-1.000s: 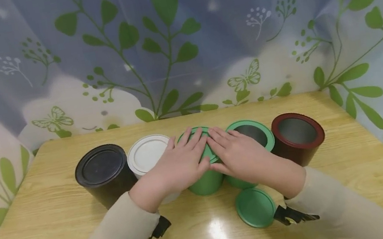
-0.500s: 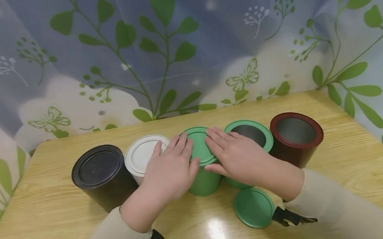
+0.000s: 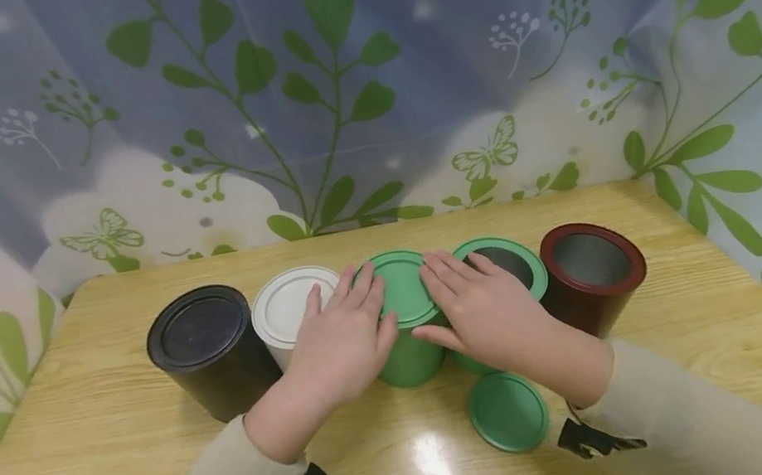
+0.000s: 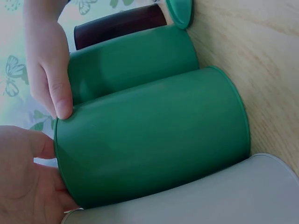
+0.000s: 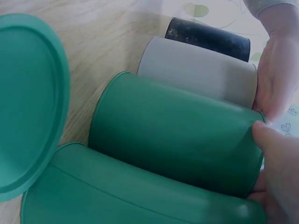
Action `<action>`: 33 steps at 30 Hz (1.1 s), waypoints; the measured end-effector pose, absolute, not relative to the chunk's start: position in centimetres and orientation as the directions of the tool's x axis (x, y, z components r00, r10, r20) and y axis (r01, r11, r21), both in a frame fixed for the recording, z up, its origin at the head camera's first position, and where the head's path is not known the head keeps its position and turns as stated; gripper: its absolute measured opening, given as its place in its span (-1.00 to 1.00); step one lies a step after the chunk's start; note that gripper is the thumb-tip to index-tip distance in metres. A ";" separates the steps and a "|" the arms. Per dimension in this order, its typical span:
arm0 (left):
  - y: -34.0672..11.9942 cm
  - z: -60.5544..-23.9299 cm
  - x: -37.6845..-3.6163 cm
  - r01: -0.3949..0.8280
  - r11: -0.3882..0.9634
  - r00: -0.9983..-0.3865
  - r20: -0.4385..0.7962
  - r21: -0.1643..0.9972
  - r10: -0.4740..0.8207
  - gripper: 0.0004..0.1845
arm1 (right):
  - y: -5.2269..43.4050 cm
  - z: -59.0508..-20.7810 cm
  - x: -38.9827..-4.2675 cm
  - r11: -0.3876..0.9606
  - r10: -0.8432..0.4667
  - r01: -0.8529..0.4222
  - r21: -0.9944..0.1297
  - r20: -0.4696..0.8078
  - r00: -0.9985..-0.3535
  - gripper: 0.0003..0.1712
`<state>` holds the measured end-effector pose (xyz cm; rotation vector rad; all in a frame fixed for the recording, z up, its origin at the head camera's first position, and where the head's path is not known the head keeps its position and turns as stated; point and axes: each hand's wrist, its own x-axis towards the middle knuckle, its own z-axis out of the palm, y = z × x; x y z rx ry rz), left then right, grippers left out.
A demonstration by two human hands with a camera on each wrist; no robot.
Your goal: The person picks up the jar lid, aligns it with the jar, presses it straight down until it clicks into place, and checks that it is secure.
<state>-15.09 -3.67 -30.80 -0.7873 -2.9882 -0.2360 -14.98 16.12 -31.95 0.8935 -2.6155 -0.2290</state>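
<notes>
A green can [image 3: 411, 360], with its green lid [image 3: 401, 289] on top, stands in the middle of a row. My left hand [image 3: 338, 341] lies over its left rim and partly over the white can [image 3: 279, 305], fingers straight. On the other side, my right hand [image 3: 492, 311] rests at the lid's right edge, overlapping the lidless green can [image 4: 133, 60]. In the left wrist view, the left fingers [image 4: 46, 186] reach the rim of the middle can. The right thumb [image 5: 266, 135] touches that can's rim in the right wrist view.
At the row's left end stands a black can [image 3: 223, 381] with its lid on; a dark red can [image 3: 583, 313] without a lid ends it at the right. A loose green lid [image 3: 509, 412] lies in front on the wooden table [image 3: 375, 474]. Behind hangs a leaf-patterned curtain [image 3: 369, 164].
Both hands first lay together on the middle can's lid. They have since spread apart to its left and right edges, leaving the lid's centre uncovered.
</notes>
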 end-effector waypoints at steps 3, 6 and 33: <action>-3.7 -30.7 -14.9 0.495 0.858 -0.869 0.092 0.137 0.486 -0.44 | 16.6 -31.9 -14.7 0.788 -0.615 -0.548 0.282 0.317 -0.722 -0.17; -3.8 -30.7 -14.7 0.504 0.855 -0.864 0.102 0.127 0.494 -0.43 | 17.4 -31.9 -14.3 0.777 -0.629 -0.563 0.281 0.334 -0.702 -0.18; -2.1 -37.2 -8.3 0.811 0.583 -0.562 0.201 -0.059 0.802 -0.40 | 24.7 -38.7 -7.8 0.570 -0.785 -0.814 0.115 0.369 -0.498 -0.42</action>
